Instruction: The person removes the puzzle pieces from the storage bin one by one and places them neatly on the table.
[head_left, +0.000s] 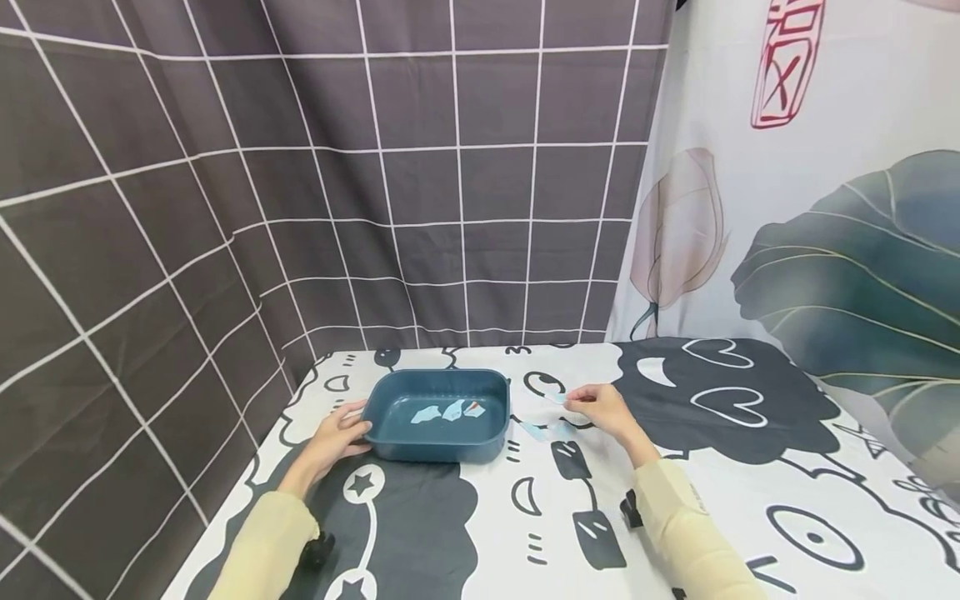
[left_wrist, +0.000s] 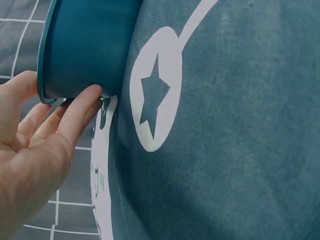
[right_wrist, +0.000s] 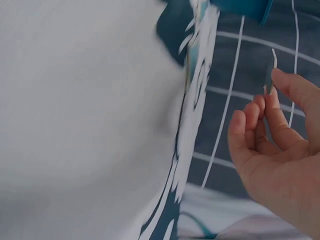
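Observation:
A dark blue rectangular basin [head_left: 442, 451] stands on the patterned cloth, with three light blue torn scraps [head_left: 453, 410] lying on its floor; one bears a red mark. At its left end, my left hand [head_left: 337, 435] rests against it, fingertips at the rim and thumb on the outer wall [left_wrist: 82, 55]. To the right of the basin, my right hand [head_left: 603, 408] pinches a thin light blue scrap [head_left: 556, 398] between thumb and fingertips. The right wrist view shows this scrap [right_wrist: 270, 75] nearly edge-on. Below that hand, light blue scraps [head_left: 534, 431] lie on the cloth.
A black-and-white cartoon cloth [head_left: 540, 533] covers the table. Behind and to the left hangs a dark grey curtain [head_left: 495, 192] with white grid lines. A pale curtain [head_left: 697, 275] with flower and leaf prints hangs at the right. Dark straps show at both wrists.

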